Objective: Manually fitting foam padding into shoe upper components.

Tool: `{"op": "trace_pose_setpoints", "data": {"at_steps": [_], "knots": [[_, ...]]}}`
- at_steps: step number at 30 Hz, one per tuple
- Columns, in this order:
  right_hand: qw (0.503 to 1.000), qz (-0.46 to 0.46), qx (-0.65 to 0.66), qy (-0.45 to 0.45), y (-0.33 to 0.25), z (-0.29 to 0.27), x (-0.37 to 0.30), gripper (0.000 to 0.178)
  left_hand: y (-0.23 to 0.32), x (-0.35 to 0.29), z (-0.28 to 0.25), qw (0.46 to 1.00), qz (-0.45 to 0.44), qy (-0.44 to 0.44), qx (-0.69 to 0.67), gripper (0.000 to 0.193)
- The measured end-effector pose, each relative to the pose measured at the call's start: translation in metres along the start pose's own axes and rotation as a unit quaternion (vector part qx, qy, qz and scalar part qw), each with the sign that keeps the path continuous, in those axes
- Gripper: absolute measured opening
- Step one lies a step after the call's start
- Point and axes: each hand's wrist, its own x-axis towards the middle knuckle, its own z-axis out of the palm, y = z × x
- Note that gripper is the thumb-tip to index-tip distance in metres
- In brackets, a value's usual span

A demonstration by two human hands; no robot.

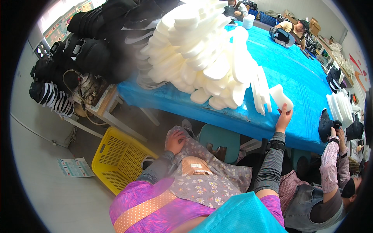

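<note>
In my right hand is a white foam pad, narrowed in the middle like an insole. I grip its near end, with the pad tilted just above the blue-covered table near its front edge. My left hand lies over the flowered grey apron on my lap, fingers stretched and holding nothing. A tall heap of similar white foam pads leans across the table in front of me. Several pads stand on edge just left of my right hand.
A yellow plastic basket sits on the floor at my left, below black shoe-like items piled high. A teal stool stands under the table edge. At right, a co-worker handles a black item beside stacked white pieces.
</note>
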Motion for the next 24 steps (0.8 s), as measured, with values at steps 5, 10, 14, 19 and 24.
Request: {"op": "trace_pose_setpoints", "data": {"at_steps": [5,10,14,19,24], "knots": [[1.0,0.001,-0.001,-0.001,-0.0017,0.0005,-0.0006,0.046,0.0017,-0.0004,-0.0011,1.0,-0.009,-0.004,-0.009,0.02],[1.0,0.0,0.0,-0.004,-0.0035,0.0005,-0.0014,0.045,0.0028,-0.0007,-0.0011,1.0,-0.017,-0.007,-0.016,0.02],[1.0,-0.001,-0.003,-0.002,-0.0038,0.0014,-0.0021,0.046,0.001,-0.0013,-0.0013,1.0,-0.011,-0.004,-0.009,0.02],[1.0,0.001,-0.003,0.002,-0.0018,-0.0001,-0.0007,0.046,0.0019,-0.0009,-0.0011,1.0,-0.005,0.001,-0.007,0.02],[1.0,0.0,-0.001,0.003,-0.0005,0.0004,-0.0007,0.045,0.0014,-0.0013,-0.0005,1.0,-0.011,0.001,-0.008,0.019]]}}
